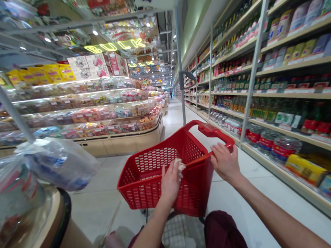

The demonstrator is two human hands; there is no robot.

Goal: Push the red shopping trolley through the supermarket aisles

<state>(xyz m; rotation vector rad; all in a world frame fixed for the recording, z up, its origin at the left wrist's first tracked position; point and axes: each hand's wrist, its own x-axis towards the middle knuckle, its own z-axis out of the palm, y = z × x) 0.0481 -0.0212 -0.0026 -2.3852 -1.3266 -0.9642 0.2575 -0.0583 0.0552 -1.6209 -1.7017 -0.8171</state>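
A red plastic shopping cart (157, 165) with a perforated basket stands turned sideways just in front of me. My left hand (170, 181) is at the near rim of the basket, closed on a crumpled whitish tissue (180, 167). The tissue pokes out past the fingertips against the rim. On the cart's right end, my right hand (225, 160) grips the red edge below the raised handle (215, 132), fingers folded over it. Inside the basket, the part I can see holds nothing; the near wall hides some of its floor.
Tall shelves of bottles and jars (279, 143) line the right side. Bulk bins of packaged snacks (97, 115) stand on the left, under a yellow sign (115, 46). A rounded counter (55, 220) with a plastic bag roll (58, 162) is close at my left. A tiled aisle (172, 110) runs ahead.
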